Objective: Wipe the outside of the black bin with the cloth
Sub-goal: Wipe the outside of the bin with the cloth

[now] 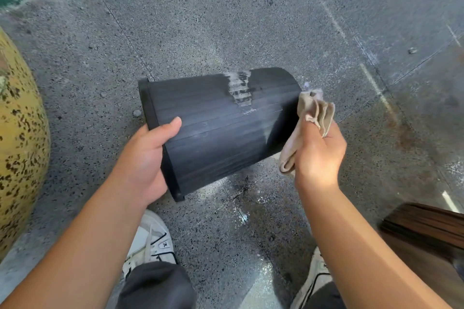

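The black ribbed bin (pixel 221 128) is held on its side above the floor, its rim to the left and its base to the right. A pale grey smear (pixel 239 90) runs across its upper wall near the base. My left hand (pixel 148 158) grips the bin at the rim, thumb on the outer wall. My right hand (pixel 319 155) is closed around a crumpled beige cloth (pixel 313 118), which touches the bin's base end at the right.
Speckled grey concrete floor (pixel 226 20) lies below, with wet patches under the bin. A yellow spotted rounded object (pixel 20 138) stands at the left. A dark wooden surface (pixel 426 228) is at the lower right. My white shoes (pixel 153 241) are below.
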